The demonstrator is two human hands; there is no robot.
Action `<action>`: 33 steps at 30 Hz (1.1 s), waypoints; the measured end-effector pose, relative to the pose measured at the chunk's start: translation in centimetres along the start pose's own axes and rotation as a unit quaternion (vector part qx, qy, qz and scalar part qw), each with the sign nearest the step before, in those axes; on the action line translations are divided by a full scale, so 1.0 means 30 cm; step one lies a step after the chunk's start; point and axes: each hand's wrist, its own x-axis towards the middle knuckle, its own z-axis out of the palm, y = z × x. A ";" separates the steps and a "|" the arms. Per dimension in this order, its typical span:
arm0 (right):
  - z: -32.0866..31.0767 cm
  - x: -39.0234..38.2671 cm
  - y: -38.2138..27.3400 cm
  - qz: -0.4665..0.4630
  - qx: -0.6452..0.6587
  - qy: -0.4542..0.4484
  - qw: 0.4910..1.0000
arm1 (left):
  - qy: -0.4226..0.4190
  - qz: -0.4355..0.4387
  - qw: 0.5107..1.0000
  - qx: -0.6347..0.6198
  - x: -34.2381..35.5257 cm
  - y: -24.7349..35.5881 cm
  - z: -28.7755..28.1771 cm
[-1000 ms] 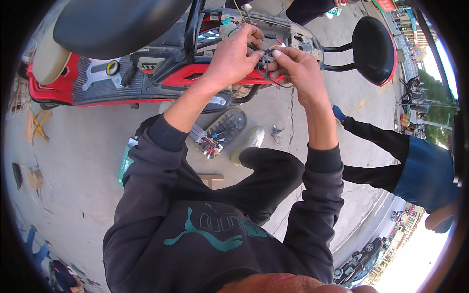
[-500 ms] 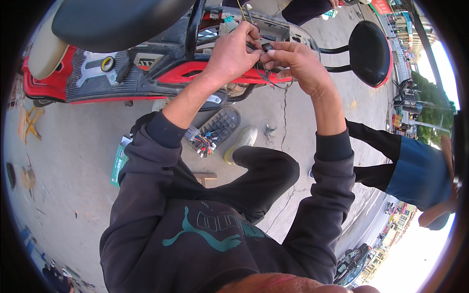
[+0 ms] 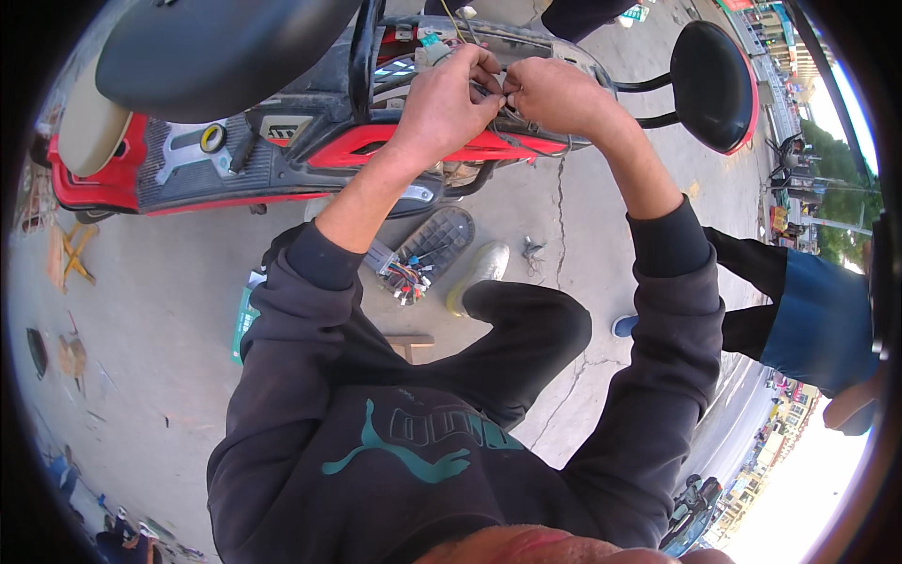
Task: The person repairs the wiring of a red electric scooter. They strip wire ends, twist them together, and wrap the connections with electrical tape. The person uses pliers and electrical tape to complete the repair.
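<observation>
A red and black electric scooter (image 3: 343, 152) lies across the top of the view, its body opened beneath the seat (image 3: 225, 56). Over the opening, my left hand (image 3: 446, 105) is closed in a pinch on a thin dark wire (image 3: 512, 139). My right hand (image 3: 554, 94) meets it fingertip to fingertip, also pinching at the wire. The exact point between the fingertips is too small to make out. Loose wires hang over the red side panel below my hands. A green connector (image 3: 429, 40) shows just beyond my left hand.
Near my foot, a control box with colourful plugs (image 3: 406, 280) lies by a black ribbed cover (image 3: 442, 240). A roll of yellow tape (image 3: 213, 139) rests on the scooter's footboard. The backrest (image 3: 714, 86) juts out at right. Another person (image 3: 813, 310) stands at right.
My right hand has turned over, its back now up, and its fingers have closed in toward my left fingertips. The small black piece seen by its fingers is now hidden. The view has shifted slightly.
</observation>
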 end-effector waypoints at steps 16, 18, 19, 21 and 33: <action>0.173 -0.137 -0.030 0.123 0.522 0.158 0.829 | -0.085 -0.018 0.993 0.079 0.030 0.003 -0.019; 0.169 -0.124 -0.030 0.131 0.549 0.152 0.812 | -0.095 -0.042 0.993 0.051 0.031 0.005 -0.023; 0.165 -0.118 -0.025 0.132 0.543 0.142 0.817 | -0.097 -0.039 0.993 0.048 0.031 0.000 -0.024; 0.159 -0.108 -0.019 0.135 0.539 0.136 0.820 | -0.099 -0.031 0.994 0.027 0.031 -0.019 -0.024; 0.180 -0.103 -0.059 0.086 0.214 0.316 0.920 | -0.117 -0.071 0.991 0.000 0.047 -0.011 -0.024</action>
